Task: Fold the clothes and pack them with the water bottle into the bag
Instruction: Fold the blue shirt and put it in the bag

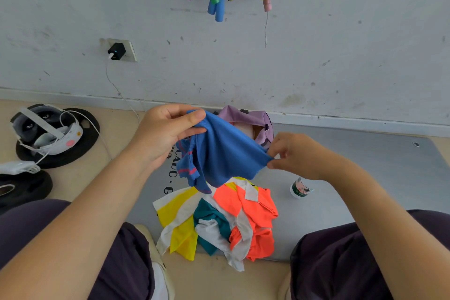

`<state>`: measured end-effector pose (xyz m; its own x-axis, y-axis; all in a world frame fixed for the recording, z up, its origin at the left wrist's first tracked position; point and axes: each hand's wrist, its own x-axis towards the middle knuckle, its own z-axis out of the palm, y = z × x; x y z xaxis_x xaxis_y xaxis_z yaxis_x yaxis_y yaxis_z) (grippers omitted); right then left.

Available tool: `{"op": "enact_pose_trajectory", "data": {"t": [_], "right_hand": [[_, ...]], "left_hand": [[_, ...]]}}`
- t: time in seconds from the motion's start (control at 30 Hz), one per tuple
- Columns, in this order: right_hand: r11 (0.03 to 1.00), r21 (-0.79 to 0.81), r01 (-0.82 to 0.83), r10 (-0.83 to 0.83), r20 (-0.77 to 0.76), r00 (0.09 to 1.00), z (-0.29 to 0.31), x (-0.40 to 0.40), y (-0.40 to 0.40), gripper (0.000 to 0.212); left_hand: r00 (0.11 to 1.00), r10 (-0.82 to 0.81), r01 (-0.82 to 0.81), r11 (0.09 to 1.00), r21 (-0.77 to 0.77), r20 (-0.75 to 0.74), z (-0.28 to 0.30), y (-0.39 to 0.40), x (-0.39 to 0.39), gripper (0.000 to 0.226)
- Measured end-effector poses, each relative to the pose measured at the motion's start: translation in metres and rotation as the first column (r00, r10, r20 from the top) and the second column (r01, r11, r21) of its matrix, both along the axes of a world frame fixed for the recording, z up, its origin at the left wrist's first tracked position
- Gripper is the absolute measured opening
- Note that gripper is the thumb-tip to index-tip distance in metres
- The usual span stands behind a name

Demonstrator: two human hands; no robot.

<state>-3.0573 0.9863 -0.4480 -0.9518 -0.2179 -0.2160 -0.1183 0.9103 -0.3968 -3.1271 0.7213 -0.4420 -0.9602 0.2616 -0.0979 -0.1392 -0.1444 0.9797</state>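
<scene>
Pinching opposite edges, the left hand (165,134) and right hand (295,156) hold the blue garment (224,153) aloft, just before the purple bag (246,117). Judged light, limp, unbreakable; best gripped at hems.

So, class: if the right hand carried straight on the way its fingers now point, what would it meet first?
The right hand points leftward, pinching the blue garment. Going straight on, it would push into that cloth first, then probably reach the left hand gripping the other end. Depth is unclear from this single view.
</scene>
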Motion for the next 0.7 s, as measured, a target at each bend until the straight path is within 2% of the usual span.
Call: {"op": "enact_pose_trajectory", "data": {"t": [0.03, 0.1, 0.2, 0.23, 0.3, 0.37, 0.53, 0.6, 0.7], "right_hand": [[1.0, -0.008, 0.008, -0.007, 0.025, 1.0, -0.002, -0.001, 0.001, 0.018], [0.995, -0.07, 0.076, -0.074, 0.031, 0.997, -0.002, -0.001, 0.005, 0.019], [0.947, -0.197, 0.254, -0.266, -0.038, 0.963, 0.005, -0.004, 0.015, 0.011], [0.927, -0.232, 0.294, -0.317, -0.069, 0.946, 0.007, -0.004, 0.017, 0.016], [0.902, -0.28, 0.328, -0.372, -0.12, 0.921, 0.009, -0.004, 0.019, 0.025], [0.886, -0.319, 0.337, -0.402, -0.166, 0.9, 0.011, -0.004, 0.016, 0.025], [0.836, -0.449, 0.315, -0.469, -0.286, 0.836, 0.015, -0.003, 0.015, 0.022], [0.854, -0.421, 0.306, -0.443, -0.282, 0.851, 0.015, -0.003, 0.017, 0.023], [0.937, -0.229, 0.263, -0.329, -0.33, 0.885, 0.014, -0.003, 0.016, 0.013]], "left_hand": [[1.0, -0.005, 0.005, 1.0, 0.008, -0.01, 0.001, -0.001, -0.001, 0.015], [0.999, -0.01, 0.009, 1.0, -0.028, -0.034, 0.002, -0.004, -0.002, 0.009], [0.993, -0.017, -0.013, 0.968, -0.251, -0.118, -0.004, -0.01, -0.007, 0.023], [0.992, -0.026, -0.016, 0.946, -0.325, -0.123, -0.006, -0.012, -0.008, 0.023], [0.995, -0.043, 0.002, 0.916, -0.401, -0.094, -0.012, -0.013, -0.01, 0.02], [0.995, -0.044, -0.002, 0.888, -0.46, -0.091, -0.017, -0.013, -0.01, 0.019], [0.996, -0.026, -0.012, 0.905, -0.426, -0.083, -0.02, -0.009, -0.01, 0.016], [0.995, -0.023, -0.02, 0.899, -0.438, -0.094, -0.021, -0.009, -0.011, 0.016], [0.988, -0.053, -0.039, 0.831, -0.555, -0.148, -0.025, -0.009, -0.013, 0.016]]}}
